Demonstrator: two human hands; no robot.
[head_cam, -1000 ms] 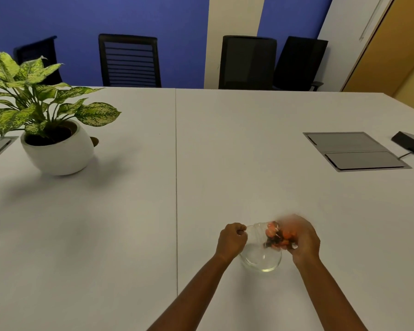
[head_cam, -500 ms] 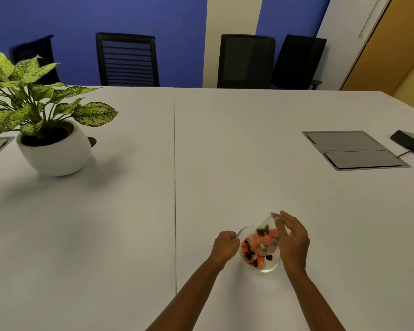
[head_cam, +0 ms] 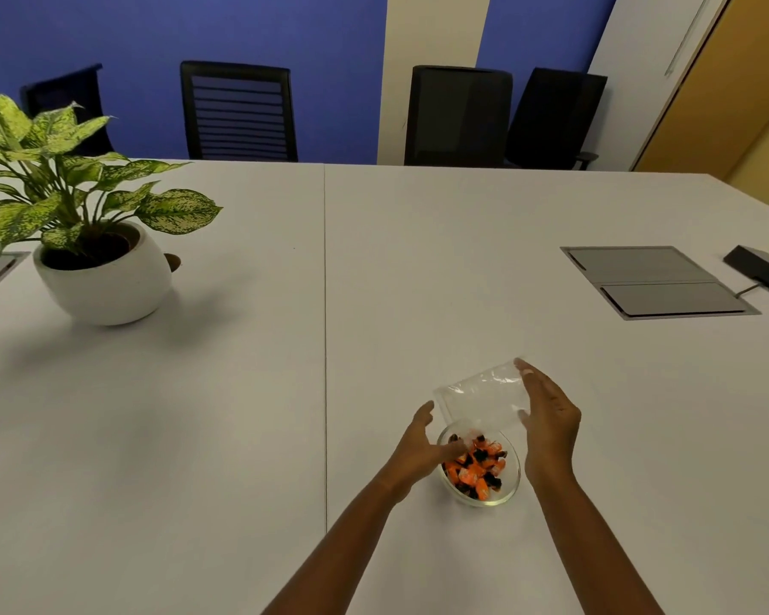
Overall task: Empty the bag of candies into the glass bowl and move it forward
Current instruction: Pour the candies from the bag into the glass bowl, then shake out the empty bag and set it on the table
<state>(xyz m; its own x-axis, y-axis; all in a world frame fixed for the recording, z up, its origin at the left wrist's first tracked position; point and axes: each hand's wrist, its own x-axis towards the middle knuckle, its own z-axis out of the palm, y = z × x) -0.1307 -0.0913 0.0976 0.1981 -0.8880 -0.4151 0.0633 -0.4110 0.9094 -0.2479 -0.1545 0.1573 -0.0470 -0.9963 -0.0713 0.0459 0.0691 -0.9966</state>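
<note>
A small glass bowl (head_cam: 510,491) stands on the white table (head_cam: 240,415), close to me and just right of the table's seam. Orange and black wrapped candies (head_cam: 476,469) fill it. A clear plastic bag (head_cam: 480,398), with no candies showing in it, hangs tilted over the bowl's far rim, mouth downward. My right hand (head_cam: 550,421) pinches the bag's right side between thumb and straight fingers. At the bowl's left rim is my left hand (head_cam: 419,447), fingers spread, their tips reaching the rim and the bag's lower edge.
A potted plant (head_cam: 101,277) in a white pot stands at the far left. A grey cable hatch (head_cam: 658,281) and a black box (head_cam: 762,273) lie at the far right. Several black chairs (head_cam: 240,113) line the table's far edge.
The candies have dropped from the bag into the bowl. My right hand has lifted the bag up and away. My left hand has opened from a fist.
</note>
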